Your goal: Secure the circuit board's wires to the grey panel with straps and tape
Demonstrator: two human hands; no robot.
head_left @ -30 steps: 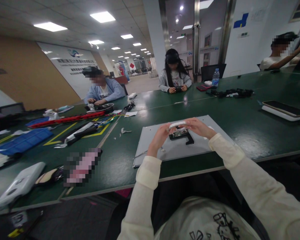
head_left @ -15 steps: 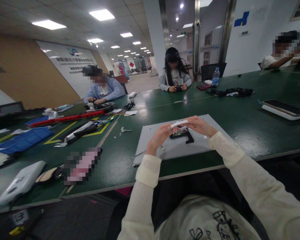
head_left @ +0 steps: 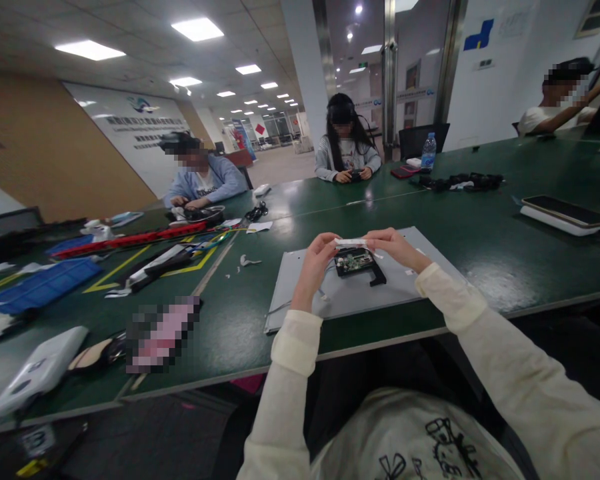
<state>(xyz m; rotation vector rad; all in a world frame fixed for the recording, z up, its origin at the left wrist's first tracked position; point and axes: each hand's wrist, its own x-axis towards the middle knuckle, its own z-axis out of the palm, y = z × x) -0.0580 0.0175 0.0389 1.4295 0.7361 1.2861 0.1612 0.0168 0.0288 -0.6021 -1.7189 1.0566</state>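
Note:
A thin white strip (head_left: 351, 244) stretches level between my two hands. Its left end is pinched in the fingertips of my left hand (head_left: 316, 264); my right hand (head_left: 396, 249) grips the other end. What the strip is made of I cannot make out. Just below it, a black casing with a bare green circuit board (head_left: 354, 262) lies face up, a black arm sticking out at its lower right (head_left: 377, 275). Casing and board rest on a light grey panel (head_left: 405, 285). A thin cable with a white connector (head_left: 323, 295) lies near my left wrist.
To the left are a pink pouch-like thing (head_left: 167, 337), a white device (head_left: 40, 370), a blue tray (head_left: 45, 283) and torn white scraps (head_left: 250, 261). A phone on a white box (head_left: 565, 217) lies right. Several people sit around the green table (head_left: 480, 247).
The white strip has turned from tilted and arched to nearly level and straight. My hands have shifted slightly, and more of the circuit board shows beneath them.

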